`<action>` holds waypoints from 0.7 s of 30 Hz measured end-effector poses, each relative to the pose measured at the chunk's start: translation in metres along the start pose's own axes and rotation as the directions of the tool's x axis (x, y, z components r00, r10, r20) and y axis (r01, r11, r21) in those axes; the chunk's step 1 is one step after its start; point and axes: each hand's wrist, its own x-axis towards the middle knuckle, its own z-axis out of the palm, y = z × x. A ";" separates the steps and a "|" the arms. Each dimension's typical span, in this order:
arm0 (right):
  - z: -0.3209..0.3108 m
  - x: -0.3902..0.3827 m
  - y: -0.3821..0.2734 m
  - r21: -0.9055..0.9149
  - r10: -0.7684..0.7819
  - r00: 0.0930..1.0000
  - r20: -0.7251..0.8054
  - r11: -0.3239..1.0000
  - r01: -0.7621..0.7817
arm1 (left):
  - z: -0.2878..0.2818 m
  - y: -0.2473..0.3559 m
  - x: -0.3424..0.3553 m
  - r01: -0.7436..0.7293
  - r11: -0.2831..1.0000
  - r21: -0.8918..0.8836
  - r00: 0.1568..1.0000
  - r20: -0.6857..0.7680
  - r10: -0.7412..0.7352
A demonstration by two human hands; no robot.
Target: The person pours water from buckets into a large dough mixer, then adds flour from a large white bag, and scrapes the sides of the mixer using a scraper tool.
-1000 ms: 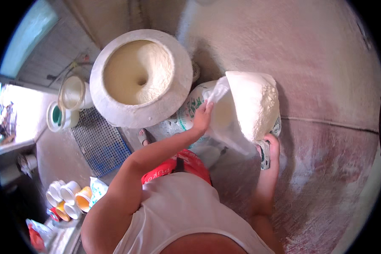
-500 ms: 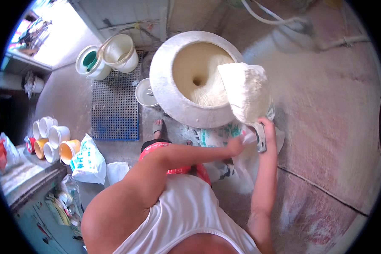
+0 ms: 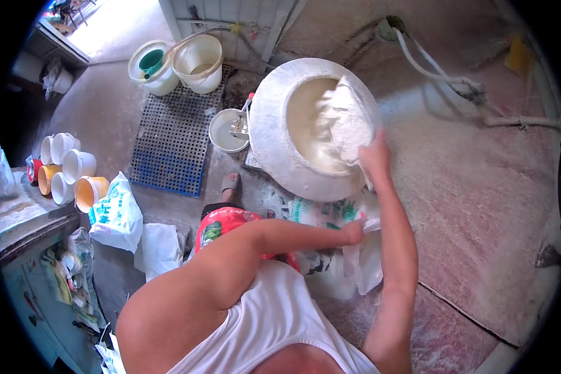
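My right hand (image 3: 375,156) is closed round the handle of a scoop, mostly hidden by the white powder heaped on it. The powder (image 3: 350,128) spills over the right side of the mouth of a big round white mixing drum (image 3: 269,118). Inside the drum lies a pale, cream-coloured mass (image 3: 302,134), partly covered by the falling powder. My left hand (image 3: 353,232) is closed on the gathered edge of a pale plastic sack (image 3: 363,265), below the drum. A sack with green print (image 3: 318,212) lies against the drum's base.
A small white bucket (image 3: 225,132) stands left of the drum, beside a dark grid mat (image 3: 168,149). Two large buckets (image 3: 197,62) stand at the mat's far end. Several small tubs (image 3: 79,165) and a white bag (image 3: 118,215) are at the left. A hose (image 3: 430,71) hangs at the far right.
My right hand has raised the loaded scoop and tipped it into the drum's mouth, and powder is now sliding off. My left hand stays at the sack. The whole view has shifted.
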 end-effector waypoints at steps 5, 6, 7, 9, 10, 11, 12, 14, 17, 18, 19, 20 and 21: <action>0.015 -0.009 -0.028 -0.193 -0.213 0.977 0.002 0.959 0.209 | 0.027 -0.036 0.028 -0.099 0.990 0.102 0.995 -0.011 0.101; 0.015 -0.011 -0.028 -0.208 -0.252 0.967 -0.028 0.948 0.241 | 0.029 -0.038 0.029 -0.120 0.987 0.109 0.992 -0.011 0.122; 0.016 -0.014 -0.029 -0.224 -0.292 0.955 -0.056 0.936 0.272 | 0.030 -0.039 0.031 -0.131 0.987 0.090 0.991 -0.007 0.132; 0.014 -0.018 -0.033 -0.276 -0.361 0.928 -0.088 0.904 0.326 | 0.035 -0.045 0.039 -0.150 0.987 0.051 0.989 -0.005 0.151; 0.011 -0.019 -0.034 -0.298 -0.404 0.909 -0.103 0.885 0.359 | 0.040 -0.051 0.043 -0.149 0.988 0.040 0.989 -0.019 0.149; 0.008 -0.021 -0.034 -0.320 -0.445 0.888 -0.116 0.863 0.391 | 0.045 -0.058 0.047 -0.148 0.989 0.028 0.988 -0.033 0.149; 0.004 -0.022 -0.033 -0.341 -0.484 0.865 -0.135 0.842 0.418 | 0.045 -0.059 0.048 -0.148 0.989 0.023 0.988 -0.045 0.149; -0.003 -0.026 -0.032 -0.345 -0.488 0.857 -0.163 0.842 0.414 | 0.047 -0.061 0.049 -0.139 0.990 0.021 0.989 -0.055 0.140; -0.012 -0.033 -0.010 -0.170 -0.343 0.913 -0.222 0.935 0.310 | 0.043 -0.051 0.040 -0.065 0.987 0.147 0.997 0.056 0.057; -0.017 -0.034 -0.005 -0.081 -0.282 0.929 -0.239 0.959 0.271 | 0.041 -0.045 0.036 -0.042 0.977 0.211 0.995 0.094 0.022; -0.022 -0.033 -0.010 -0.003 -0.237 0.922 -0.305 0.969 0.248 | 0.043 -0.055 0.044 -0.062 0.987 0.146 0.998 0.004 0.062; -0.025 -0.031 -0.013 0.078 -0.184 0.912 -0.366 0.971 0.227 | 0.044 -0.065 0.054 -0.090 0.993 0.082 0.992 -0.084 0.097; -0.025 -0.027 -0.014 0.166 -0.125 0.899 -0.420 0.963 0.211 | 0.043 -0.075 0.063 -0.120 0.992 0.024 0.977 -0.175 0.123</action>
